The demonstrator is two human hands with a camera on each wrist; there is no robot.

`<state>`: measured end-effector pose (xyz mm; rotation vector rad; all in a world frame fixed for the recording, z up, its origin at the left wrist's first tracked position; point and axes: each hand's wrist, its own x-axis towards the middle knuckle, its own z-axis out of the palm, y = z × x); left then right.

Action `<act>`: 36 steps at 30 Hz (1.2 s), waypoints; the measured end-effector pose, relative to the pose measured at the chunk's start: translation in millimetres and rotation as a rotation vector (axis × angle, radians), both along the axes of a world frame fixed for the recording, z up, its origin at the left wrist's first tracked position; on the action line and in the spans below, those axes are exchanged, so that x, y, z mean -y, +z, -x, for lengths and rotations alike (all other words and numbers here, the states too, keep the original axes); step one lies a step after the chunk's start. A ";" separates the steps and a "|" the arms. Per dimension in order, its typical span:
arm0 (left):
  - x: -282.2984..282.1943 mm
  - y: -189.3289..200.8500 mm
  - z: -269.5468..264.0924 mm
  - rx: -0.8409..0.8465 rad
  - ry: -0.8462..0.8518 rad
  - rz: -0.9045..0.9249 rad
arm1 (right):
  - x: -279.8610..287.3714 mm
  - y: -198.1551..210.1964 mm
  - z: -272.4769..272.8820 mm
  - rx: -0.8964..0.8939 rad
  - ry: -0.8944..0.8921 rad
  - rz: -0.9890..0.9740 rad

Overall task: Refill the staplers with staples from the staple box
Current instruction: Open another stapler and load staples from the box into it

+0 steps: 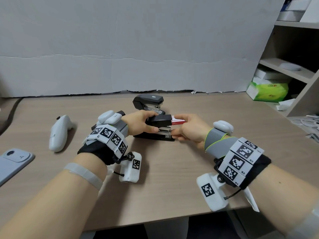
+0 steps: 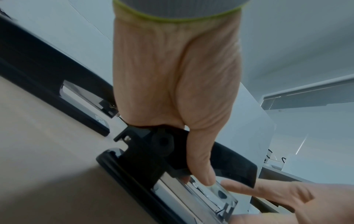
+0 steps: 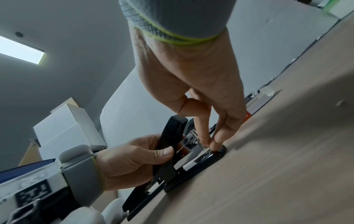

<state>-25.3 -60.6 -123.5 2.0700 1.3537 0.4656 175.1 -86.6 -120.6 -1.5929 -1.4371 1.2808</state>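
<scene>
Near the middle of the table stands a black stapler (image 1: 155,133) with its top cover (image 1: 159,120) lifted off the metal magazine (image 1: 164,132). My left hand (image 1: 148,125) grips that cover, and its thumb (image 2: 206,177) reaches down to the magazine. My right hand (image 1: 176,135) pinches the front end of the magazine (image 3: 203,150) between thumb and fingertips (image 3: 211,143). Whether staples lie between them is hidden. A red-and-white staple box (image 1: 178,121) lies just behind the stapler. The second black stapler (image 1: 148,103) stands further back, untouched.
A white controller (image 1: 59,133) and a grey phone (image 1: 13,163) lie at the left. A grey board (image 1: 138,49) closes off the back of the table (image 1: 172,187). Shelves at the right hold a green tissue pack (image 1: 269,92); paper scraps lie beside them.
</scene>
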 end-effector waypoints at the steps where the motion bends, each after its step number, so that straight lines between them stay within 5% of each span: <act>1: 0.2 -0.1 0.1 0.002 0.000 -0.001 | -1.2 -0.5 -1.0 0.015 0.013 0.000; 7: 1.9 3.9 -0.7 -0.032 0.022 -0.005 | -5.1 7.1 -6.2 0.109 0.081 0.012; 11: 3.8 6.7 2.1 -0.114 0.063 -0.023 | -17.6 6.2 -14.2 0.392 0.009 -0.112; 17: 2.1 10.3 16.5 -0.247 0.403 -0.162 | -30.5 11.8 -46.9 0.730 0.055 -0.122; 22: -4.1 12.4 22.2 -0.398 0.631 -0.219 | -32.5 8.4 -56.7 0.705 0.253 0.024; 27: -22.9 30.5 12.5 -0.480 0.590 -0.333 | -42.2 3.9 -64.2 0.682 0.335 0.040; 31: -45.5 58.5 -21.5 -0.513 0.367 -0.313 | -50.7 1.6 -71.5 0.591 0.356 0.060; 36: -79.9 61.2 -52.3 -0.668 0.209 -0.152 | -86.9 12.2 -80.3 0.766 0.147 -0.265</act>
